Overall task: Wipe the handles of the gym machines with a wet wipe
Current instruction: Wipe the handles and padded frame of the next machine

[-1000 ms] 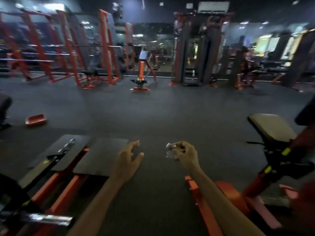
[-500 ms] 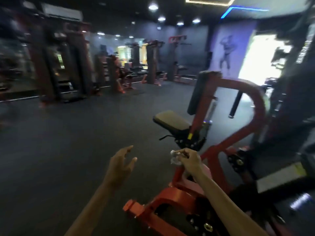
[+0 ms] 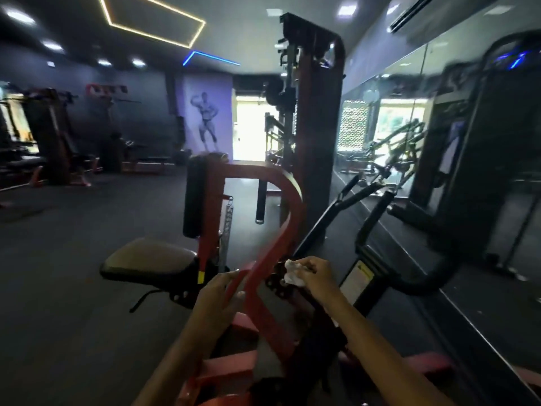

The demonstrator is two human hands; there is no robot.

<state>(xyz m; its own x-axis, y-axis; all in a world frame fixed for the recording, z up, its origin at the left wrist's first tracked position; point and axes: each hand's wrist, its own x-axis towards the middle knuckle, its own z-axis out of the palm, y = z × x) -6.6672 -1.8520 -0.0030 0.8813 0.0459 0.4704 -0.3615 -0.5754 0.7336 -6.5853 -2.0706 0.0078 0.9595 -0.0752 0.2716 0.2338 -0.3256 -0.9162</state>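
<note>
The right hand [image 3: 314,275] is clutching a crumpled white wet wipe [image 3: 292,273], fingers curled round it, just to the right of the red frame bar [image 3: 269,268] of the seated machine. The wipe is bunched at the fingertips, near the black pivot bracket [image 3: 276,284] on that bar, though whether it is touching metal is hard to tell through the blur. The left hand [image 3: 218,298] is holding nothing, its fingers reaching straight forward on the near left side of the same red bar, fingertips right at the bar. Left of the bar the padded seat [image 3: 146,262] is sitting, with the upright black back pad [image 3: 193,197] above it. Beyond the bar a black hanging handle [image 3: 261,200] is dangling, and to its right two long black lever arms [image 3: 339,212] are slanting up toward the mirrored wall [image 3: 439,118].

The likely slip here is wiping frame or bracket rather than a true handle, since the grips are lying farther off. The wadded wipe could also snag on the bracket bolts and tear, or cover too little surface.
</note>
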